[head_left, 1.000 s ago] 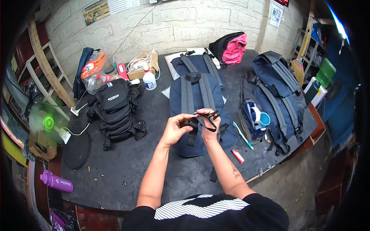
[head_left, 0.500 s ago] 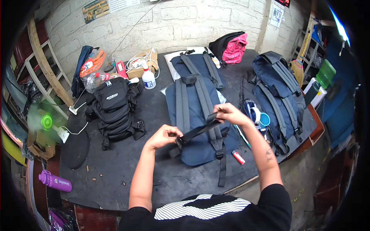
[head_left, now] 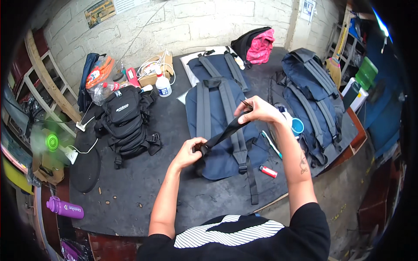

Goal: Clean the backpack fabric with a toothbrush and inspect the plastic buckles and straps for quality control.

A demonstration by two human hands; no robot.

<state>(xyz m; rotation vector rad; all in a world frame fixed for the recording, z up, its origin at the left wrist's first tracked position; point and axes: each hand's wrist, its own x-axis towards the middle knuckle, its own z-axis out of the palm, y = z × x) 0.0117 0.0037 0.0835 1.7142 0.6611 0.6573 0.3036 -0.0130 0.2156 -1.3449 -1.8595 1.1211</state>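
A dark webbing strap (head_left: 224, 134) stretches between my two hands above a navy backpack (head_left: 217, 167) that lies flat with its grey shoulder straps up. My left hand (head_left: 190, 153) is closed on the strap's lower end, by the pack's lower left edge. A black lump there may be a buckle, but the fingers partly cover it. Higher and to the right, my right hand (head_left: 260, 110) pinches the strap's other end between thumb and fingers. One loose strap end (head_left: 252, 187) hangs from the pack's lower right corner onto the table.
Further back lies another navy backpack (head_left: 202, 67); more are piled on the right (head_left: 315, 111). A black bag (head_left: 126, 119) and a spray bottle (head_left: 163, 85) stand left. Near the pack are a red lighter (head_left: 268, 171), a toothbrush (head_left: 272, 144) and a blue tape roll (head_left: 297, 126).
My right hand has turned and risen slightly, its fingers now bent over the strap end. My left hand has closed further around the lower end. The whole view has shifted a little.
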